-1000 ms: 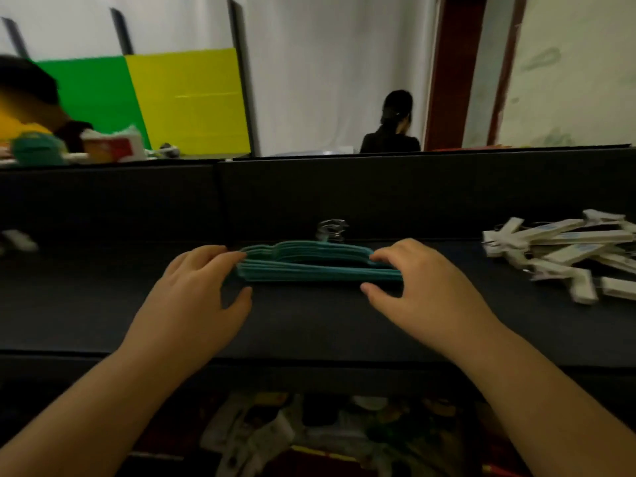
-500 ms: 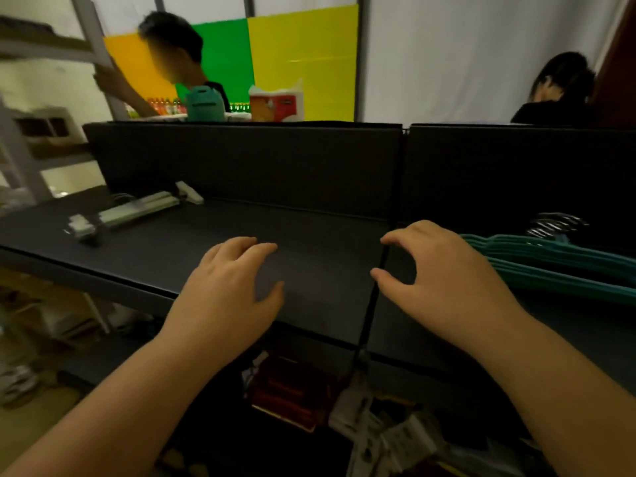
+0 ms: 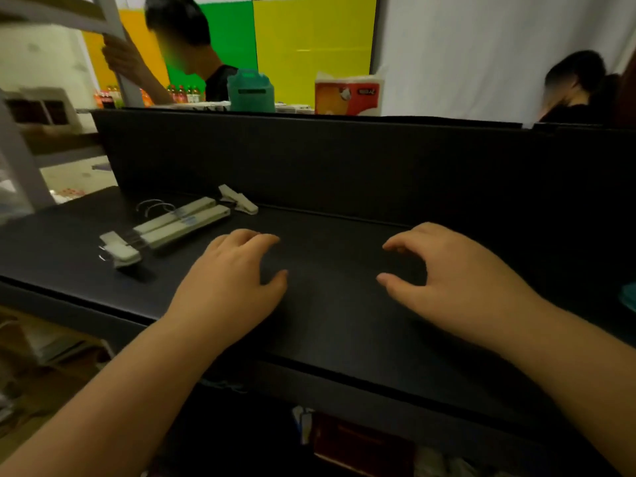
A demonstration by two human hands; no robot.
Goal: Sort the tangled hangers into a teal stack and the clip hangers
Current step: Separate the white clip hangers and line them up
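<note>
Two white clip hangers [image 3: 172, 226] lie side by side on the black table [image 3: 330, 325] at the left, metal hooks toward the back. Only a sliver of the teal hanger stack [image 3: 629, 297] shows at the right edge of the view. My left hand [image 3: 230, 284] hovers over the table just right of the clip hangers, fingers loosely curled, holding nothing. My right hand [image 3: 457, 280] hovers further right with fingers and thumb curved apart, also holding nothing. Neither hand touches a hanger.
A black partition wall [image 3: 344, 160] runs along the back of the table. Behind it stand a teal container [image 3: 250, 91] and a red tissue pack [image 3: 347, 97]; a person stands at the back left, another sits at the back right. Clutter lies under the table.
Both hands let go of the teal stack and moved left along the table. The view turned left: the teal stack slid to the right edge and the clip hangers came nearer to my left hand.
</note>
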